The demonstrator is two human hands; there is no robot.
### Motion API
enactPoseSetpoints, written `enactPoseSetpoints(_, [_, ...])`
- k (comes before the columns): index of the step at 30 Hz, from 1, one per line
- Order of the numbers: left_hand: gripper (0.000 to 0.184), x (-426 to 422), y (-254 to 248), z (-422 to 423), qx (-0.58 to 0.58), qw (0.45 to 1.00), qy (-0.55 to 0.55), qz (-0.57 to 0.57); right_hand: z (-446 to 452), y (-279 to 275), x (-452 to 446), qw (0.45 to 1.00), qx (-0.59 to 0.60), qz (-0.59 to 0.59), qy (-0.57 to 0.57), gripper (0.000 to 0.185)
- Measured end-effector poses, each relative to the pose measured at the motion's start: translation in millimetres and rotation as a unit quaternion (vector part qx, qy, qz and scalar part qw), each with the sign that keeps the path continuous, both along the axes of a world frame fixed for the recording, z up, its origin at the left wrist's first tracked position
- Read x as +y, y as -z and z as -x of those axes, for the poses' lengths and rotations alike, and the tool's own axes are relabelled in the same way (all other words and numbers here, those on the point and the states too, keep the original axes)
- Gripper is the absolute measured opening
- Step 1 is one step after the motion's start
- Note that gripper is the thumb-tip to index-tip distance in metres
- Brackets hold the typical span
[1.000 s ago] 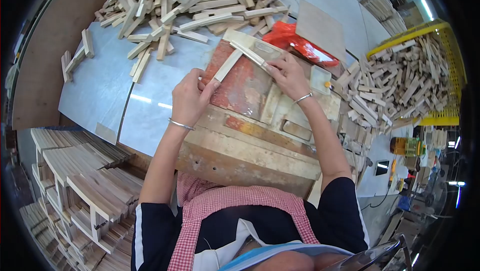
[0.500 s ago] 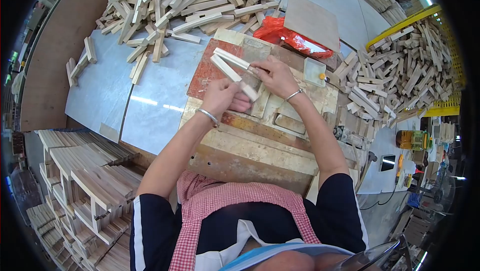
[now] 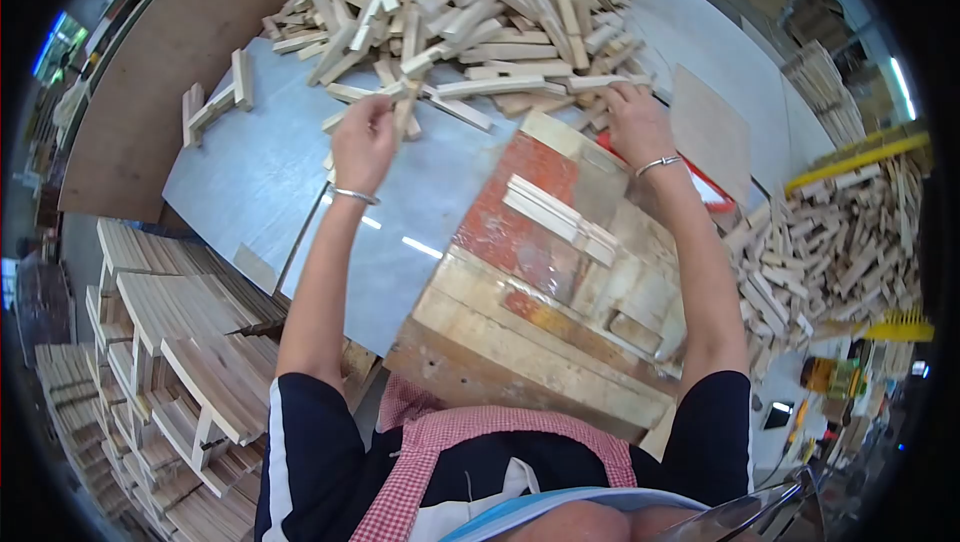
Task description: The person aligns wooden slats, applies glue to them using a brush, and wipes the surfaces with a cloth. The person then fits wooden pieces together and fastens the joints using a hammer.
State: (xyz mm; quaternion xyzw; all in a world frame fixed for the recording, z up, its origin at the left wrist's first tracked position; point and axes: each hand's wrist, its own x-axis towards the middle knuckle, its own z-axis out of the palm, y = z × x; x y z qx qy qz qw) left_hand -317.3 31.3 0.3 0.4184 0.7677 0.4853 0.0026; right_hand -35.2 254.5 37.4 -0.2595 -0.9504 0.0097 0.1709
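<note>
My left hand is at the near left edge of the big pile of wooden pieces, its fingers closed on a wooden piece blurred by motion. My right hand reaches to the pile's right side, fingertips on a wooden stick; whether it grips the stick is hard to tell. Two wooden sticks lie side by side on the red and tan work board, between my forearms.
A yellow basket heaped with wood pieces stands at the right. Stacked wooden frames fill the lower left. A flat panel lies over a red bag. Several joined pieces lie at the left.
Both hands have let go of the two sticks, which now lie on the board. My hands have moved forward and apart to the pile. The camera view has shifted.
</note>
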Motion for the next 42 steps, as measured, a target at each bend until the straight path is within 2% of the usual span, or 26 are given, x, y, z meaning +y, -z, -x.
enactPoseSetpoints(1, [0.020,0,0,21,0.002,1.000,-0.009,-0.002,8,6,16,0.992,-0.048,-0.110,0.041,0.028])
enactPoseSetpoints(2, [0.032,-2,1,40,0.141,0.989,-0.022,0.038,12,11,29,0.968,-0.096,-0.217,0.083,0.025])
enactPoseSetpoints(3, [0.046,-2,2,53,0.277,0.957,-0.034,0.080,15,13,38,0.969,-0.094,-0.216,0.076,0.025])
enactPoseSetpoints(5, [0.047,2,8,72,0.251,0.961,-0.029,0.114,18,19,52,0.949,-0.187,-0.202,0.153,0.024])
enactPoseSetpoints(8, [0.048,9,20,100,0.229,0.964,-0.041,0.128,24,28,62,0.944,-0.233,-0.146,0.181,0.022])
enactPoseSetpoints(15, [0.044,12,58,165,0.159,0.962,-0.183,0.124,19,22,68,0.957,-0.196,-0.159,0.141,0.017])
enactPoseSetpoints(17, [0.043,8,62,176,0.158,0.957,-0.203,0.133,18,16,68,0.970,-0.125,-0.185,0.095,0.014])
enactPoseSetpoints(19, [0.043,9,48,170,0.111,0.940,-0.164,0.276,20,-4,46,0.979,-0.064,-0.176,0.080,0.015])
enactPoseSetpoints(20, [0.042,10,46,172,0.111,0.943,-0.152,0.275,19,-15,32,0.983,-0.006,-0.168,0.071,0.017])
enactPoseSetpoints(21, [0.042,9,43,169,0.110,0.942,-0.156,0.275,19,-25,15,0.983,-0.005,-0.168,0.068,0.017])
enactPoseSetpoints(23, [0.042,10,35,160,0.048,0.940,-0.169,0.292,13,-39,-16,0.992,0.108,-0.011,0.063,0.022])
enactPoseSetpoints(24, [0.041,8,35,159,0.050,0.939,-0.179,0.290,5,-38,-23,0.992,0.109,-0.012,0.060,0.022])
enactPoseSetpoints(25, [0.041,4,27,152,0.049,0.939,-0.182,0.289,-3,-35,-29,0.989,0.118,0.074,0.051,0.023])
enactPoseSetpoints(26, [0.039,0,21,143,-0.143,0.956,-0.206,0.151,-10,-32,-35,0.978,0.125,0.160,0.042,0.024])
enactPoseSetpoints(27, [0.037,-7,15,136,-0.326,0.920,-0.218,0.003,-15,-31,-43,0.978,0.126,0.161,0.038,0.024])
enactPoseSetpoints(28, [0.037,-15,23,136,-0.324,0.920,-0.221,0.003,-21,-29,-51,0.968,0.130,0.212,0.040,0.023])
enactPoseSetpoints(29, [0.036,-24,37,138,-0.442,0.875,-0.101,-0.172,-26,-27,-58,0.954,0.135,0.263,0.042,0.022])
enactPoseSetpoints(30, [0.035,-32,44,136,-0.532,0.776,0.026,-0.337,-34,-14,-57,0.953,0.152,0.263,0.017,0.022])
enactPoseSetpoints(31, [0.035,-39,35,120,-0.531,0.777,0.025,-0.337,-38,-7,-58,0.952,0.152,0.264,0.016,0.022])
enactPoseSetpoints(33, [0.037,-52,25,76,-0.627,0.621,0.074,-0.465,-49,2,-62,0.959,0.124,0.255,0.017,0.022])
enactPoseSetpoints(34, [0.037,-58,29,64,-0.629,0.620,0.076,-0.463,-52,3,-63,0.959,0.107,0.262,0.025,0.022])
enactPoseSetpoints(36, [0.039,-70,38,42,-0.683,0.503,0.213,-0.484,-56,7,-66,0.960,0.098,0.259,0.038,0.022])
enactPoseSetpoints(39, [0.041,-76,13,-7,-0.704,0.519,0.166,-0.456,-57,15,-65,0.970,0.106,0.218,0.020,0.024])
enactPoseSetpoints(40, [0.040,-78,9,-26,-0.684,0.561,0.181,-0.430,-58,15,-67,0.975,0.099,0.198,0.020,0.025])
enactPoseSetpoints(41, [0.040,-80,-2,-53,-0.705,0.546,0.185,-0.414,-60,14,-69,0.976,0.083,0.199,0.029,0.026])
enactPoseSetpoints(42, [0.040,-83,-18,-79,-0.716,0.558,0.193,-0.372,-59,13,-69,0.977,0.071,0.197,0.037,0.027])
